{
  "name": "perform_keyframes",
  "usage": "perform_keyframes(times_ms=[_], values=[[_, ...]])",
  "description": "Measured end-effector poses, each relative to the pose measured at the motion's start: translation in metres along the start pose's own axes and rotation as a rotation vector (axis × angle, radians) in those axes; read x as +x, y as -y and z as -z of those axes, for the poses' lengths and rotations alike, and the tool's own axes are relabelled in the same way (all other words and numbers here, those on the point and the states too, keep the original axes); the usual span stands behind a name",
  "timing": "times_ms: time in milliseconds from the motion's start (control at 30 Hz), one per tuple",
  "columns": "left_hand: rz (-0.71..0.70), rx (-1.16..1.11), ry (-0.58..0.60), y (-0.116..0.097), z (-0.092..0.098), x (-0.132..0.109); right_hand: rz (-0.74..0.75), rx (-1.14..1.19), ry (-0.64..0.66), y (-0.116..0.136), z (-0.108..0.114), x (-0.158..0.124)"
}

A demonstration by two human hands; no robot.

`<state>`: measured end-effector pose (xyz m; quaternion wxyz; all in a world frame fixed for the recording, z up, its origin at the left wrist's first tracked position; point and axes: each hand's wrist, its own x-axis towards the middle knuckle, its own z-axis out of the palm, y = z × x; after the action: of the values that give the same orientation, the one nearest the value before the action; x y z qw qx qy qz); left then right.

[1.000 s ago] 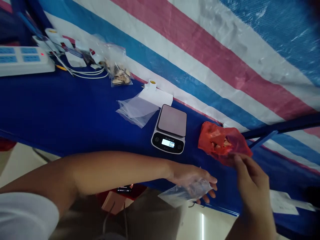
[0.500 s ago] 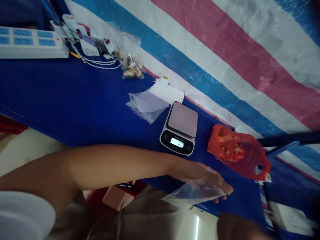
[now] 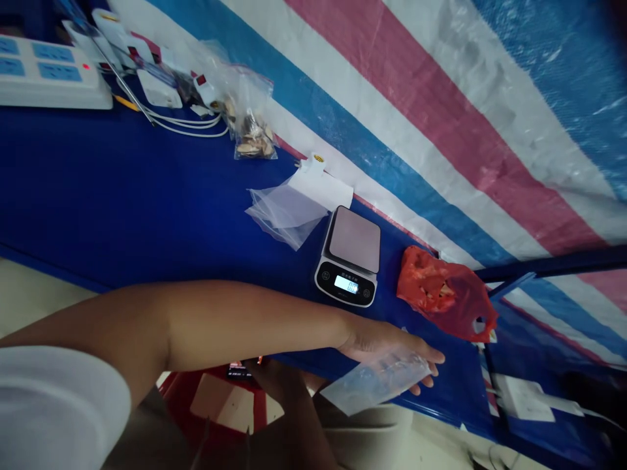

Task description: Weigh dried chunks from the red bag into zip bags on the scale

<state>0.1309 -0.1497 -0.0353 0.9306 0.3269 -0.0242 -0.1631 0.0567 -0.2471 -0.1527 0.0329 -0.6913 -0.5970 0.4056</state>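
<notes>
In the head view, the clear bag (image 3: 360, 386) is thin, shiny plastic, creased where it crosses the left hand (image 3: 392, 343), with one smooth corner hanging loose over the bench's front edge. The scale (image 3: 353, 243) has a flat, rounded-square plate above a glossy black panel and a lit display, its digits blurred. The red bag (image 3: 428, 287), crumpled and half see-through, shows pale pieces inside and lies toward the right end of the blue bench (image 3: 147, 209).

To the left of the scale, smooth, milky flat bags (image 3: 284, 212) overlap a white sheet (image 3: 326, 188) near the back edge; a plug (image 3: 312, 163) sits there too. Farther left along that edge are the slice bag (image 3: 255, 140), looped white cables (image 3: 196, 128) and, at the back left corner, the power strip (image 3: 49, 72). A woven, striped tarp (image 3: 362, 59) rises behind.

The left arm stretches across the bench's front edge, between the body and the scale. Its thumb lies over the clear bag, keeping it against the palm, while the fingers extend slightly apart. The right hand (image 3: 268, 371) reaches below the front edge, beside the phone (image 3: 238, 372) and a tan box (image 3: 210, 393); shadow hides its fingers, so whether it grips anything cannot be told.
</notes>
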Motion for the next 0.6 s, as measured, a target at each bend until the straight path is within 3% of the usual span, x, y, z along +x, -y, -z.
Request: perform_keyframes(times_ms=[200, 467, 600], values=[[-0.003, 0.014, 0.005, -0.001, 0.004, 0.002, -0.047, 0.104, 0.051, -0.004, -0.017, 0.002], [0.0, 0.016, 0.009, -0.002, 0.003, 0.0, -0.164, 0.282, -0.029, 0.0, -0.025, 0.003], [-0.021, 0.019, -0.006, -0.001, 0.002, -0.001, -0.04, 0.172, 0.036, -0.004, -0.014, 0.002]])
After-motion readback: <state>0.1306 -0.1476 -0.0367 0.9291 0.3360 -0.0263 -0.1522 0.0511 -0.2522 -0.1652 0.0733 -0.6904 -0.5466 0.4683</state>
